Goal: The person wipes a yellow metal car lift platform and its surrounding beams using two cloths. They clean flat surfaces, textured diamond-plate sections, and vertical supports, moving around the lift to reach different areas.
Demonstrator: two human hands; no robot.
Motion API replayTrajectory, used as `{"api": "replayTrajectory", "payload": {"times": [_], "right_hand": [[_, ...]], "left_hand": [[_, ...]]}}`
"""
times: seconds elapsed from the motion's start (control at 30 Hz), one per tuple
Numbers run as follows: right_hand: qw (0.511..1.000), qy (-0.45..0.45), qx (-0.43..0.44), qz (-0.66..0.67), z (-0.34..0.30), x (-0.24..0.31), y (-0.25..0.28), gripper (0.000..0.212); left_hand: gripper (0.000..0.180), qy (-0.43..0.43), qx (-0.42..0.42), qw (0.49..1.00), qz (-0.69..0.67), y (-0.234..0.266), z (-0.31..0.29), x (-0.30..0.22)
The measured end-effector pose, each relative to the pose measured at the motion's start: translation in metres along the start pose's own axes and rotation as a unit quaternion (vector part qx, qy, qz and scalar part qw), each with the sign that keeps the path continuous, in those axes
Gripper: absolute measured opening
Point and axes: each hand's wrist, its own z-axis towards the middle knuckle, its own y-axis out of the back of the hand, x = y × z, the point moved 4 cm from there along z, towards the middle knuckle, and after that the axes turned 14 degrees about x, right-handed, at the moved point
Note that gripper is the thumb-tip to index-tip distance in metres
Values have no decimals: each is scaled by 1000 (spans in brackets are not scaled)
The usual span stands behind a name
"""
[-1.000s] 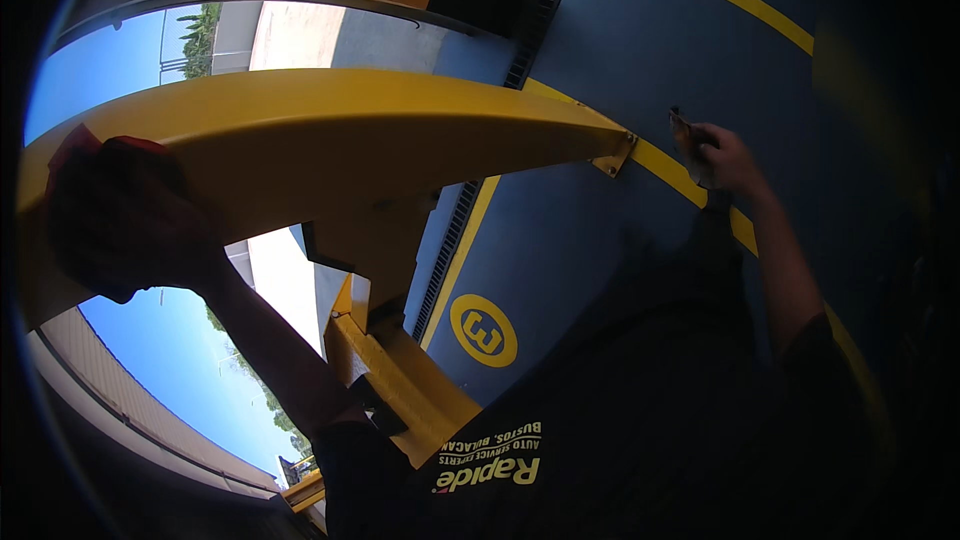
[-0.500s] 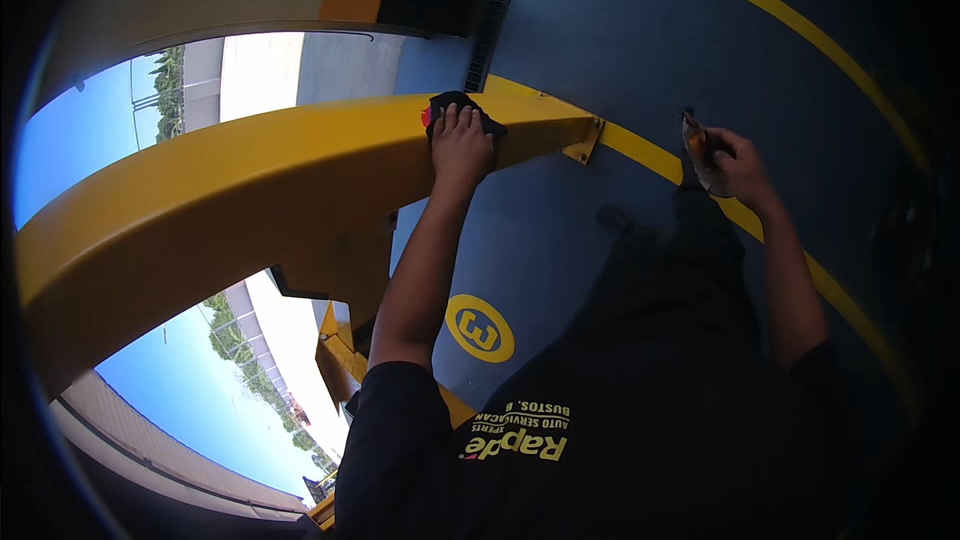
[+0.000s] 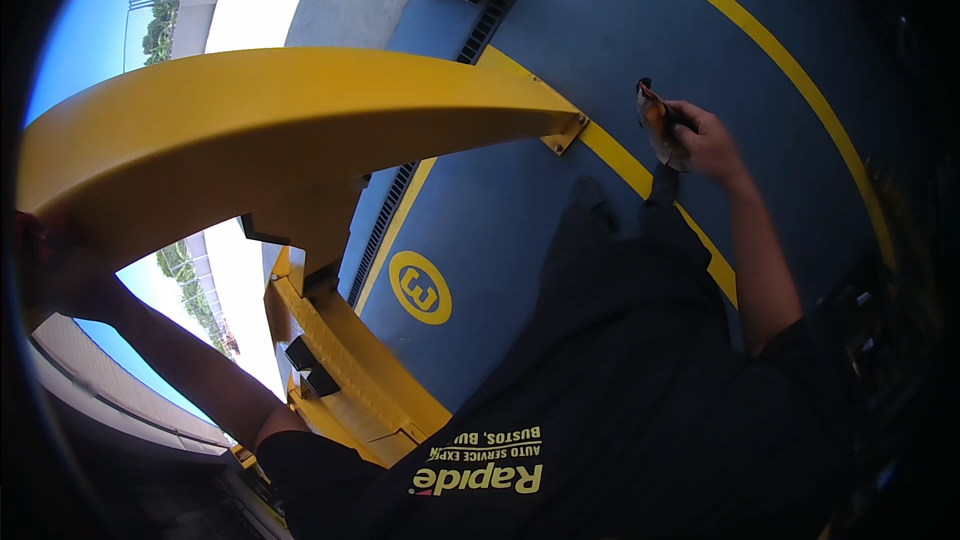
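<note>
A long yellow steel post [image 3: 300,90] runs from the left rim to a bolted foot at the floor. My left hand [image 3: 75,280] is against it at the far left, dark and blurred near the picture's rim. Under its fingers a bit of red on a dark cloth [image 3: 30,230] shows; most of the cloth is lost in shadow. Out over the floor at the right, my right hand [image 3: 708,145] is closed around a crumpled orange-and-silver pouch [image 3: 658,128] with a dark tip. The pouch touches nothing but the hand.
A blue-grey floor [image 3: 560,70] carries yellow lines [image 3: 770,50] and a round yellow marking [image 3: 420,287]. A drain grate [image 3: 505,0] crosses behind the post. Lower left stands a yellow lift arm [image 3: 350,360] with black pads [image 3: 312,370]. My feet [image 3: 590,202] are near the post's foot.
My left hand has slid along the post from near its foot to the far left, with the cloth. My right hand still holds the pouch, a little further left in view.
</note>
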Motion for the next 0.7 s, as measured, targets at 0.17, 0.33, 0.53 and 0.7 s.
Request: {"api": "replayTrajectory", "payload": {"times": [0.17,0.33,0.53,0.7], "right_hand": [[996,-37,87,8,44,1,-22,39],[977,-26,165,-135,96,77,-76,39],[948,-37,221,-225,121,140,-32,33],[955,-89,173,-225,130,149,47,32]], "left_hand": [[56,394,-75,876,-269,70,-45,-211],[63,504,80,714,-479,124,-60,-373],[65,608,-13,599,-520,151,-64,-409],[51,733,-187,622,-201,84,-21,-213]]}}
